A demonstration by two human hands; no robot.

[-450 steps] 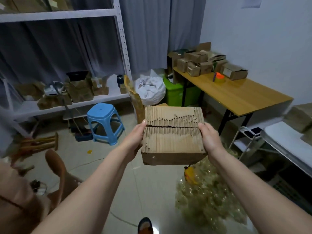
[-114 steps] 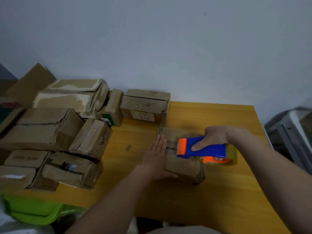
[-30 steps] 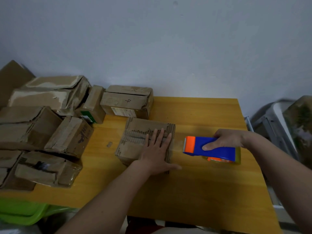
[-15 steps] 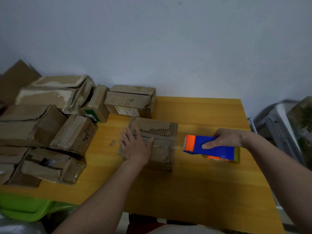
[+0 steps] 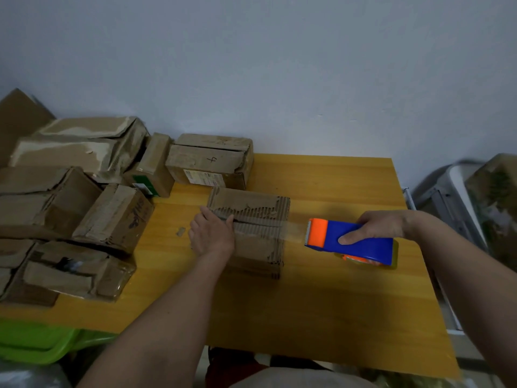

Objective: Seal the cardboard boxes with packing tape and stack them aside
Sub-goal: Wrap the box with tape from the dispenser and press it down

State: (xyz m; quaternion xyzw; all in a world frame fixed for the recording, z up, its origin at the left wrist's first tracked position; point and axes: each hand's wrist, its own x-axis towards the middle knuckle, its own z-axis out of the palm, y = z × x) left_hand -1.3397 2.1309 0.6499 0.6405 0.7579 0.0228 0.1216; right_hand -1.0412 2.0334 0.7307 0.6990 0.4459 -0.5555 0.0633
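A worn cardboard box (image 5: pixel 256 219) with torn top flaps sits in the middle of the yellow wooden table (image 5: pixel 321 303). My left hand (image 5: pixel 211 236) lies on the box's left end, fingers bent over its left edge. My right hand (image 5: pixel 375 228) grips the blue and orange tape dispenser (image 5: pixel 352 242), held just right of the box. A clear strip of tape (image 5: pixel 293 229) stretches from the dispenser's orange head onto the box top along the flap seam.
Several other battered cardboard boxes (image 5: pixel 84 208) crowd the table's left side, and one marked "4" (image 5: pixel 208 161) stands behind the box by the white wall. A green bin (image 5: pixel 36 343) sits under the left edge. A grey chair (image 5: pixel 453 197) stands to the right.
My left hand has slid from the box's middle to its left end. The dispenser has stayed to the right of the box with the tape strip stretched out.
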